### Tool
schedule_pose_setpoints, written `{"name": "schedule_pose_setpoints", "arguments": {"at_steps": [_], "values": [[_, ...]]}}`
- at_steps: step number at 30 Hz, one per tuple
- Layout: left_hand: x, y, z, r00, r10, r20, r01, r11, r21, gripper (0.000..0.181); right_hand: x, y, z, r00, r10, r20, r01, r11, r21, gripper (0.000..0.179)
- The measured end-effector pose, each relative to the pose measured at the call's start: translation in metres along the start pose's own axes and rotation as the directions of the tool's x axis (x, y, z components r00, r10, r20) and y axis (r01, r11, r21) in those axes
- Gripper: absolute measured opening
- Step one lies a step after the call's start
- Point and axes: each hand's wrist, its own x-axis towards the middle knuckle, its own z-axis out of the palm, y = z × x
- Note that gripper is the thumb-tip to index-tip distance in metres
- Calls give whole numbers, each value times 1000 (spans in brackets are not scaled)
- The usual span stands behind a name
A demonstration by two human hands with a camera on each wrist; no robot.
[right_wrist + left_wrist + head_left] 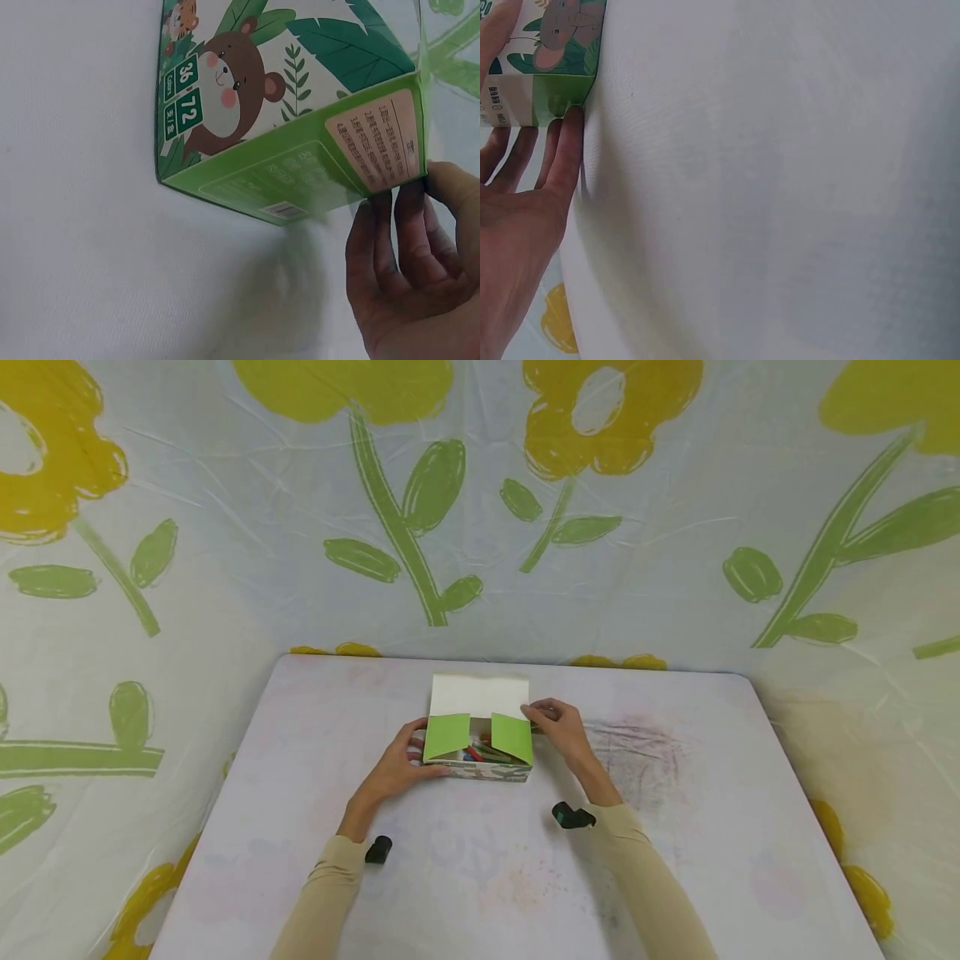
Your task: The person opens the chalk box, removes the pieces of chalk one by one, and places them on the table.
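A small cardboard box [491,771] with printed animals and leaves stands on the table, its white lid [480,695] raised at the back. Two green side flaps [447,735] slope over the opening, and coloured sticks like pens [477,753] show between them. My left hand [393,766] holds the box's left end, thumb along the front and fingers against the green end panel [559,94]. At the back right corner, my right hand [562,731] pinches the box's edge near the lid; in the right wrist view its fingertips [411,191] meet the green end panel's edge.
The white table [300,860] has dark smudges right of the box and faint coloured stains in front. A flower-patterned cloth [645,568] hangs behind and beside it. Black wrist cameras [572,816] sit by both beige sleeves.
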Motion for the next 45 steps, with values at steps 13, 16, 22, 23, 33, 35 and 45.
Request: {"name": "schedule_pose_setpoints", "arguments": {"at_steps": [13,16,22,23,33,35,45], "values": [[0,-5,-1,1000,7,-7,-7,1000,-15,99,-4,2,7,993,101,-60,-101,995,-11,49],[0,-5,-1,1000,-1,-5,1,1000,-7,101,-7,4,10,995,41,-88,-43,999,-22,49],[-3,-1,2,1000,2,-5,-2,999,39,106,-18,8,11,989,-81,-122,70,993,-95,46],[-5,1,3,1000,6,-13,-5,999,41,106,-20,8,11,988,-98,-123,85,991,-100,45],[-17,21,10,976,120,-184,-103,990,98,93,-47,12,16,973,-195,-125,198,980,14,51],[-19,23,13,965,150,-216,-125,984,126,88,-52,14,18,970,-211,-119,215,976,23,52],[-26,30,29,910,240,-339,-178,962,205,64,-71,24,28,894,-441,-82,433,896,-96,61]]}}
